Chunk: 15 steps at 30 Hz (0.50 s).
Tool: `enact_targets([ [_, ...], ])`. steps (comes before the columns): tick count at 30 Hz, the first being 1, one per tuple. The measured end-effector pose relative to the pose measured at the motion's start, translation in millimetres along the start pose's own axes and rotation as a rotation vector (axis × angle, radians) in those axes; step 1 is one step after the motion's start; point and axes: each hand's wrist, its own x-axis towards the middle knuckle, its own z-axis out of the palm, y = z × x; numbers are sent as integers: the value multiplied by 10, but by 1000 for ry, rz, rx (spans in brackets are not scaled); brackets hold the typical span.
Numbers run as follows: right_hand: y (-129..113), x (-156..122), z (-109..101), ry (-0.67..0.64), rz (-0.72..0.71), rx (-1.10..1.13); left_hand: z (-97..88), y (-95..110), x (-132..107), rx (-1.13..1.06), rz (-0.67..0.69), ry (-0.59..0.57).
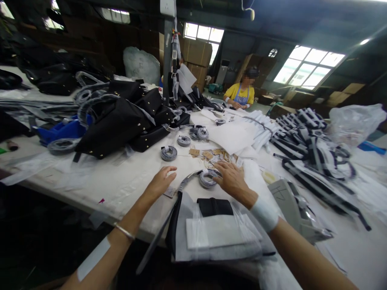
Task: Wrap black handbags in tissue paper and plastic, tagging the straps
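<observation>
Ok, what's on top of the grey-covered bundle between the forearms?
A black piece and a pale rectangular packet, with clear plastic over parts. Whatever the packet covers on the bundle can't be seen.

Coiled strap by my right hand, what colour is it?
The coiled strap looks grey, best seen in the head view.

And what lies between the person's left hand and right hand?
A grey coil and a curved grey strap lie between the left hand and right hand, as the head view shows.
</observation>
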Motion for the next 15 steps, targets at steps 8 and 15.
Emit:
enact_targets([
  [8, -274, -1269, -110, 52, -181, 261, 239, -157, -813, 448, 299, -340],
  [15, -497, -1522, 85, 64, -269, 262, 485, -618, -989, 820, 476, -286],
])
